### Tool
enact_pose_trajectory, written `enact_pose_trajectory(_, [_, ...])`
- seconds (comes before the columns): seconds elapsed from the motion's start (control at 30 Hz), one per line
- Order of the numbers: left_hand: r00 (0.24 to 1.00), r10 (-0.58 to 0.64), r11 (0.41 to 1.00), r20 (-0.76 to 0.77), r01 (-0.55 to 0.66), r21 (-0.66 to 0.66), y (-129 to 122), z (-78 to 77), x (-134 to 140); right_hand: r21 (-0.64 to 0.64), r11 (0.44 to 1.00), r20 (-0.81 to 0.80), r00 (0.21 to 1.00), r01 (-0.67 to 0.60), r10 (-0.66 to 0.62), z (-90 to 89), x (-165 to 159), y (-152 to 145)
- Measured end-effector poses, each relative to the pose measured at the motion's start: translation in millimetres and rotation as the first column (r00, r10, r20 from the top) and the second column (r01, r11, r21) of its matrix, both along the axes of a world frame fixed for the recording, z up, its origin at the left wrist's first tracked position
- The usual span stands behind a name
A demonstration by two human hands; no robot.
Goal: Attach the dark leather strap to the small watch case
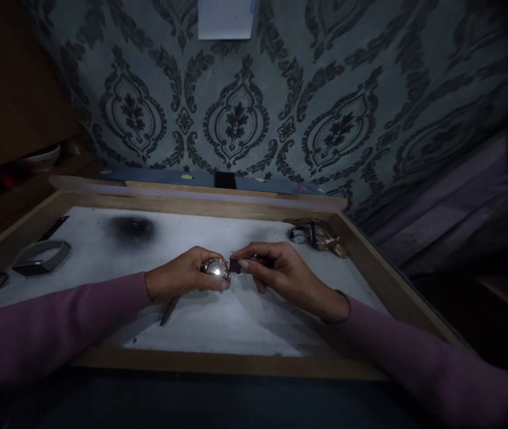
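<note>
My left hand [186, 274] is closed around a wristwatch [216, 269], whose round, shiny metal face catches the light. A narrow strap end [170, 311] slants down below that hand. Just to the right, my right hand [276, 271] pinches a small dark square piece [235, 266] between thumb and fingers, close beside the watch's edge. Whether the piece touches the watch I cannot tell. Part of a dark slender thing shows between the right fingers, mostly hidden. Both hands are above the white-bottomed wooden tray [231, 361].
Several watches and bands [319, 233] lie bunched in the tray's back right corner. A grey watch with a looped band [42, 257] sits at the left. A dark smudge [131, 229] marks the white bottom. Patterned wallpaper [236, 113] rises behind; a curtain [455, 208] hangs at right.
</note>
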State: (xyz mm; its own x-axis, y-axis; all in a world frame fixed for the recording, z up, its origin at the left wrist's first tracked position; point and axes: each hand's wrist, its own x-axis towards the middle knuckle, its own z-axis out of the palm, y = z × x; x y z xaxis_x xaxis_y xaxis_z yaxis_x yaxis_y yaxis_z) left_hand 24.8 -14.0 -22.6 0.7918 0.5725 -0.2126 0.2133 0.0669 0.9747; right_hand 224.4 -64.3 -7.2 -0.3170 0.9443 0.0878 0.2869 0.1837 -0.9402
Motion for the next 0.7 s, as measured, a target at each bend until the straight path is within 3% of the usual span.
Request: enact_pose_trajectory(0.7, [1.0,0.005,0.999,0.029,-0.007,0.048,-1.5,-3.6,1.2,0.065,0.998,0.022,1.0,-0.013,0.011,0.3,-0.4,-1.7])
